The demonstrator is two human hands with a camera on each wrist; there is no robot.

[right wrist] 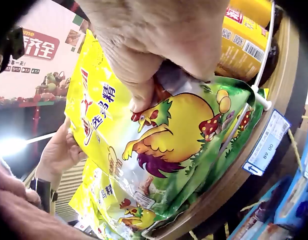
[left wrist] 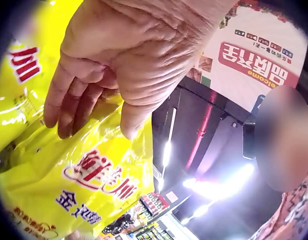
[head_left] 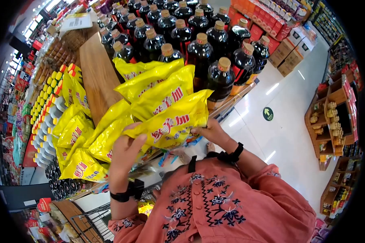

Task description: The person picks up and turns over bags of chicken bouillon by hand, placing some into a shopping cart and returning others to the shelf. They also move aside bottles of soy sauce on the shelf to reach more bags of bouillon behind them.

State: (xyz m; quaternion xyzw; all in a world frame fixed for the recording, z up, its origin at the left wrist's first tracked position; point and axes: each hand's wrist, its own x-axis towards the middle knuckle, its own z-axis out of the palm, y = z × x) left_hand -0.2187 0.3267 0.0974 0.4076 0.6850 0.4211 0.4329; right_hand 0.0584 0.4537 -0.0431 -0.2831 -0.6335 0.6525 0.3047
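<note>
Both hands hold a yellow bag of chicken bouillon point(head_left: 170, 128) at the front of a pile of like bags. My left hand point(head_left: 127, 154) grips its left end, thumb laid over the yellow film point(left wrist: 79, 165) in the left wrist view. At the other end my right hand point(head_left: 212, 133) pinches the edge. In the right wrist view the thumb of the right hand point(right wrist: 159, 37) presses on the printed front point(right wrist: 176, 127), just above a cartoon chicken. More yellow bags point(head_left: 166, 95) lean behind it, and others point(head_left: 79, 129) lie to the left.
Rows of dark bottles point(head_left: 200, 50) with tan caps stand behind the bags. A wooden board point(head_left: 95, 73) runs along the left. White bottles with yellow caps point(head_left: 48, 117) stand farther left. A price tag point(right wrist: 267, 142) hangs on the display's edge. A shopping cart point(head_left: 95, 220) is at lower left.
</note>
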